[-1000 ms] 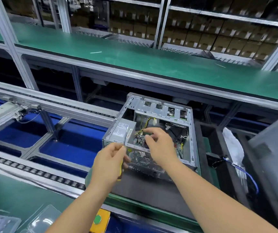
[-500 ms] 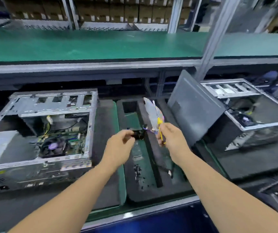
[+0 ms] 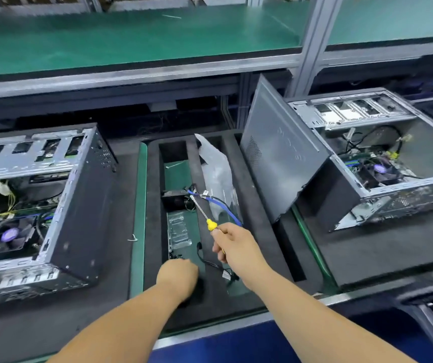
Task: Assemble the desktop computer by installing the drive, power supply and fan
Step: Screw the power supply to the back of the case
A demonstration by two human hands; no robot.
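Note:
An open computer case lies on its side at the left, and a second open case lies at the right. Between them sits a black foam tray. In it lie a small black fan, a blue cable and a clear plastic bag. My right hand grips a yellow-handled screwdriver, whose shaft points up-left toward the fan. My left hand reaches down into the tray's near end, knuckles up, its fingertips hidden.
A grey side panel leans against the right case. A clear blister pack and a black cable lie in the tray's green slot. A green shelf runs across above. A metal rail edges the bench front.
My left hand has dropped from the black part to the tray's near end. The bag and the fan now lie in the tray. My right hand still holds the screwdriver, lower down.

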